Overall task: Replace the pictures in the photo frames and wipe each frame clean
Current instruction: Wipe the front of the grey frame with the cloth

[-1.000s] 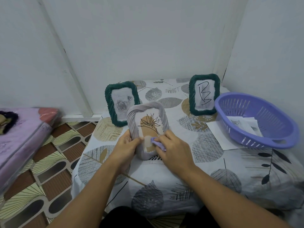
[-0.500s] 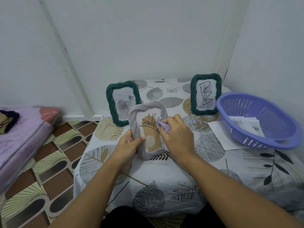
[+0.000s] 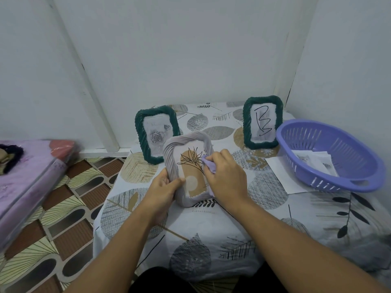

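Firmly, the left hand (image 3: pixel 163 189) grips the grey rope-textured photo frame (image 3: pixel 186 144). Right hand (image 3: pixel 226 176) pinches a crumpled lilac cloth (image 3: pixel 208 166); wipe gently, bracing the frame.

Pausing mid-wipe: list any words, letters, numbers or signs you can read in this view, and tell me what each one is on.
"B": one large hand-drawn black letter, loosely scrawled, on the picture in the dark green ribbed frame at the back right.
Faint script above the roses in the dark green ribbed frame at the back left: too blurred to read.
Sheets in the purple plastic basket: small printed pictures only, no legible text.
Grey ribbed frame being wiped: a plant drawing, no text.
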Available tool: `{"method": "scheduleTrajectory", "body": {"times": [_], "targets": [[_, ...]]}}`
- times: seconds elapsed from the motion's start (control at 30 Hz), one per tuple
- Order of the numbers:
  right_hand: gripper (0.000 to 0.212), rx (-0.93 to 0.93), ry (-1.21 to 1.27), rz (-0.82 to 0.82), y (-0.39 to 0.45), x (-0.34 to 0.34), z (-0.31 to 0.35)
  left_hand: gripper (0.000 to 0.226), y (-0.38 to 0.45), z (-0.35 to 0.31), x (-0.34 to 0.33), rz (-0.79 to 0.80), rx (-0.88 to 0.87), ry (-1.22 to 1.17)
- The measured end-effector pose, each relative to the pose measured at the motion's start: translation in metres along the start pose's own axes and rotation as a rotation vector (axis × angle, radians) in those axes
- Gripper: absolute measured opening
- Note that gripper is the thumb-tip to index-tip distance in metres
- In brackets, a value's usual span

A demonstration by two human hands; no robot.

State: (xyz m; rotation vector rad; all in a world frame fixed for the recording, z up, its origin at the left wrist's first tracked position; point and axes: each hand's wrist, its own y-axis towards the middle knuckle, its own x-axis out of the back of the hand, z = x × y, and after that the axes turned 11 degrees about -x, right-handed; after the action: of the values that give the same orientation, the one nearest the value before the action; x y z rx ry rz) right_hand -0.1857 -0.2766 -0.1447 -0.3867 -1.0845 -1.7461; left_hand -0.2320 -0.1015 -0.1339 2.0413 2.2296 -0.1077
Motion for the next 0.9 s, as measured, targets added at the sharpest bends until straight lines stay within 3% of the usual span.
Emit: {"method": "scheduleTrajectory", "body": {"times": [0.33,0.57,0.7,0.9], "targets": [[0.012,-0.037,0.113,0.093,-0.018,0.007,-0.016,0.032,0.0,0.001,-0.001,-0.015,0.003,0.004],[0.034,-0.524,0.421,0.122,0.019,0.029,-0.035,0.03,0.007,0.0,0.013,-0.071,0.028,-0.011],[0.037,-0.733,0.528,0.288,0.044,0.023,-0.048,0.03,0.012,-0.008,0.026,-0.133,0.023,-0.057],[0.03,-0.867,0.561,0.422,0.079,-0.005,-0.038,0.041,0.02,-0.019,0.041,-0.123,0.015,-0.061]]}}
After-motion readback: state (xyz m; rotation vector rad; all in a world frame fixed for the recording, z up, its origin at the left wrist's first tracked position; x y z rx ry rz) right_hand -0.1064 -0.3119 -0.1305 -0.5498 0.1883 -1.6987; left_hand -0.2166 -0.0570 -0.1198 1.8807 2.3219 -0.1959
